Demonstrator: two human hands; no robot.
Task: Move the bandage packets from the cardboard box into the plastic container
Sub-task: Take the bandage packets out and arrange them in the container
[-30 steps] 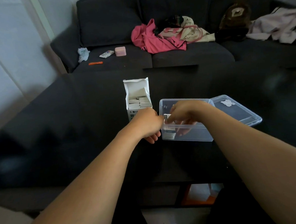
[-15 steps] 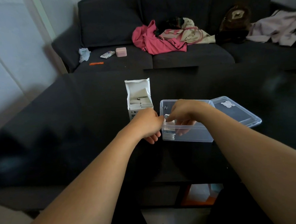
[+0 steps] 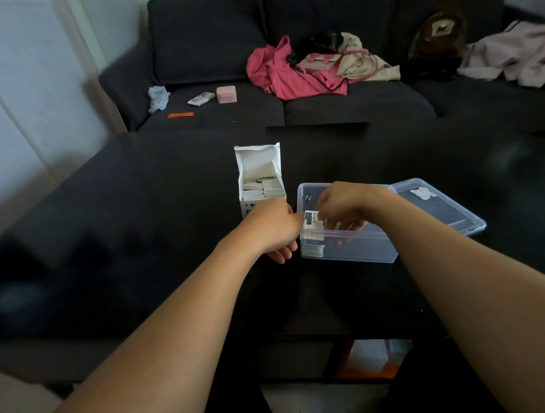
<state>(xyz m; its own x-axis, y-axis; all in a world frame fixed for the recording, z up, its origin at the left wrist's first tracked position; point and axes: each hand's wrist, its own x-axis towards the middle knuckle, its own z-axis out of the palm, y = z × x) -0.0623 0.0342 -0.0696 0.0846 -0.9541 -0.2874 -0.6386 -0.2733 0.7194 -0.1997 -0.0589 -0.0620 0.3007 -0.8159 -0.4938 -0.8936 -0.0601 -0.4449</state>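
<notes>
both hands hold bandage packets at the plastic container corner.

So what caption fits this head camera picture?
Two hands tuck bandage packets into a clear plastic container.

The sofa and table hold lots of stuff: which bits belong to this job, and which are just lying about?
In use:
cardboard box, open, packets inside
bandage packets, held by both hands
plastic container
container lid

Lying about, on the sofa:
pink garment
small pink box
orange strip
brown plush toy
</notes>
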